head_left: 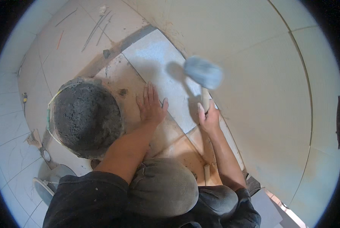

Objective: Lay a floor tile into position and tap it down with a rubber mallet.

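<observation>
My left hand lies spread on a beige, dusty floor tile, its fingertips near the seam with a white tile. My right hand grips the wooden handle of a mallet, whose grey, motion-blurred head is raised over the white tile and casts a shadow on it. A large bucket full of dark grey mortar stands left of my left hand, with a pale handle around its far side.
A tiled wall borders the right. A second bucket stands at lower left. Thin strips and dark debris lie on the floor at upper left, a tape measure at far left. My grey-clad knees are below.
</observation>
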Tool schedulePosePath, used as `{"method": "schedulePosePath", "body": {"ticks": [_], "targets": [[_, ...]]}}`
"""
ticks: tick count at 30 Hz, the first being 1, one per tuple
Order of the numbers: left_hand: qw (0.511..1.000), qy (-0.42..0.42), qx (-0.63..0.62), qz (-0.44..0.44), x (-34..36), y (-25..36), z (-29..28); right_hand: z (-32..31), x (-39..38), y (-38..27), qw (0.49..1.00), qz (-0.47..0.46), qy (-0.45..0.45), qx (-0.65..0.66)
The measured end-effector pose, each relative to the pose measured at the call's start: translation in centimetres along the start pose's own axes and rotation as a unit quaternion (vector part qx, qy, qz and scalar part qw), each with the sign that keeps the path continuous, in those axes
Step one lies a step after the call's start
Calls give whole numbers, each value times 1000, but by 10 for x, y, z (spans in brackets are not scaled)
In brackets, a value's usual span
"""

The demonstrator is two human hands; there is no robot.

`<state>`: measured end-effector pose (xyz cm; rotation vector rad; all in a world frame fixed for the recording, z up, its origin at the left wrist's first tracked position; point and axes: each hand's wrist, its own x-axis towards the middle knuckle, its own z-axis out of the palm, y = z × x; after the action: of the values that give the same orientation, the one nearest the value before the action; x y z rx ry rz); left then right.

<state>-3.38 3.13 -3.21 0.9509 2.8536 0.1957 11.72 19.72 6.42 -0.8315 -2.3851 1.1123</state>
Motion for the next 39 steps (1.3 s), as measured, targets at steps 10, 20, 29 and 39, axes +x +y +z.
{"method": "schedulePosePath", "body": {"ticks": [10, 20, 29, 39], "targets": [[999, -19, 29, -13, 3, 4, 2, -30, -78, 5, 997, 69, -11, -11], [999, -25, 4, -31, 4, -4, 1, -33, -131, -4, 995, 82, -42, -41], [1000, -8, 5, -14, -1, -12, 1, -42, -129, -10, 981, 181, -60, -46], [999, -20, -16, -27, 5, 8, -3, -52, -132, 30, 976, 121, -50, -173]]}}
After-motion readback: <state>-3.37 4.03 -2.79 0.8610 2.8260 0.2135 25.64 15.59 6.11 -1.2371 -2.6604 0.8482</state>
